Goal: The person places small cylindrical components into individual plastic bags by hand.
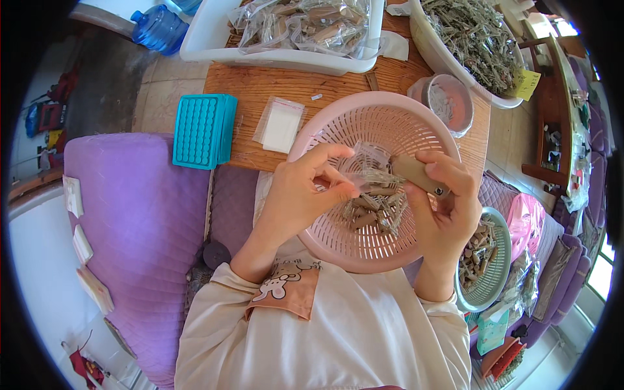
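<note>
Although set off to the near left of the wooden table (250, 88), listed first: purple quilted seat (130, 214). Next rightward: stack of teal trays (205, 130) with rows of round cells, at left edge of table. Then flat white packet (282, 130) in clear sleeve, lying just left of round pink basket (429, 130).

Left hand (309, 192): entering from near left, over left rim of basket, fingers pointing right. Index finger and thumb curved toward each other, tips apart; clear film (359, 180) at and between tips. Firm pinch on film: cannot tell.

Beneath and between both hands, within basket: loose heap of small brown pieces (366, 220), lying at mixed angles.

Tan bar (411, 170): raised above right half of basket, to right of left fingers and apart from them. Long axis slanting from far left to near right; far-left end facing film, near-right end, with small round fitting, at right hand (448, 195). Nearer to right hand, being held there: fingers closed round bar, thumb on near-left side.

Farther right: small pink tub (463, 107), toward far side of table; green basket (478, 300), near right, with more brown pieces.
</note>
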Tool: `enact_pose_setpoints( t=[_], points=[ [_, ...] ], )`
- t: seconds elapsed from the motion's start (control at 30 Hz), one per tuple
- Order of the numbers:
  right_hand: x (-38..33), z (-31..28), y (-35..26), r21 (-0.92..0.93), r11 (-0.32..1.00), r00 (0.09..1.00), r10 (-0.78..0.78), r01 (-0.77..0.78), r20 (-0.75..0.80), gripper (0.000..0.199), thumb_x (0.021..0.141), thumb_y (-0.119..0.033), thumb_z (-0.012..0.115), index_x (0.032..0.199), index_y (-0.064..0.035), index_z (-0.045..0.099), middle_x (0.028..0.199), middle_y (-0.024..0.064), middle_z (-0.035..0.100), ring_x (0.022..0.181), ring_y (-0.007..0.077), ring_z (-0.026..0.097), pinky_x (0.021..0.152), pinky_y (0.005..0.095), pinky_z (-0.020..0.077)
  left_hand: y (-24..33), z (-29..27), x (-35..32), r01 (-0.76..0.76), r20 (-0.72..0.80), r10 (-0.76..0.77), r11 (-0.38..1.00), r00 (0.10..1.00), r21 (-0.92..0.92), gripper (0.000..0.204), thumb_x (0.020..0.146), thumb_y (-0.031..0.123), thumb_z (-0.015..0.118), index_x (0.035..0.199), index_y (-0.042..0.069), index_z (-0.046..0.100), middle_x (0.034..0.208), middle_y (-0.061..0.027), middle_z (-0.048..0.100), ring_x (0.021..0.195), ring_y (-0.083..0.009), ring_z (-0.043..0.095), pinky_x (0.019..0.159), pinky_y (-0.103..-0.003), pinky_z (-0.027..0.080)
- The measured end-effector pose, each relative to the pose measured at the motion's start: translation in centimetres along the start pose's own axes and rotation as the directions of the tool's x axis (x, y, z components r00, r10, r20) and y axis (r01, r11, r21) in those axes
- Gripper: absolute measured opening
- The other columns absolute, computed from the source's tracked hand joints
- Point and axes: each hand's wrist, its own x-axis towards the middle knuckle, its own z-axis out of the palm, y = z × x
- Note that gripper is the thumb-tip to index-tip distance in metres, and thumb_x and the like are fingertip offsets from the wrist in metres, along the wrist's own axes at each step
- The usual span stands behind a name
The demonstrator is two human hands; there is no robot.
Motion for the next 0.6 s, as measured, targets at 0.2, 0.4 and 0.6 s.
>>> enact_pose_setpoints(
  t=[0.2,0.4,0.6],
  points=[
    [0.61,-0.10,0.13,-0.244,0.962,0.992,-0.103,0.119,0.076,0.028,0.061,0.007,0.067,0.086,-0.0027,0.060,0.089,0.0109,0.059,0.076,0.0237,0.059,0.065,0.0301,0.0484,0.57,-0.38,-0.20,-0.029,0.083,0.021,0.996,0.996,0.088,0.037,0.071,0.008,0.067,0.105,0.005,0.053,0.070,-0.0065,0.065,0.064,-0.0104,0.062,0.061,-0.023,0.047],
    [0.59,-0.07,0.20,-0.301,0.943,0.990,-0.142,0.142,0.022,0.026,0.061,0.005,0.068,0.085,-0.0023,0.061,0.089,0.0101,0.058,0.076,0.0225,0.059,0.064,0.0299,0.0484,0.87,-0.43,-0.21,-0.015,0.119,0.000,0.992,0.993,0.122,0.039,0.069,0.007,0.068,0.105,0.006,0.054,0.069,-0.0056,0.065,0.064,-0.0103,0.061,0.061,-0.022,0.047],
    [0.86,0.52,0.59,-0.160,0.979,0.985,-0.108,0.130,0.135,0.027,0.063,0.005,0.067,0.088,-0.0018,0.060,0.090,0.0106,0.058,0.077,0.0217,0.060,0.063,0.0285,0.0497,0.22,-0.34,-0.06,-0.026,0.108,0.016,0.996,0.994,0.087,0.041,0.066,0.008,0.070,0.104,0.007,0.055,0.068,-0.0057,0.064,0.060,-0.0094,0.058,0.058,-0.022,0.046]
  ],
)
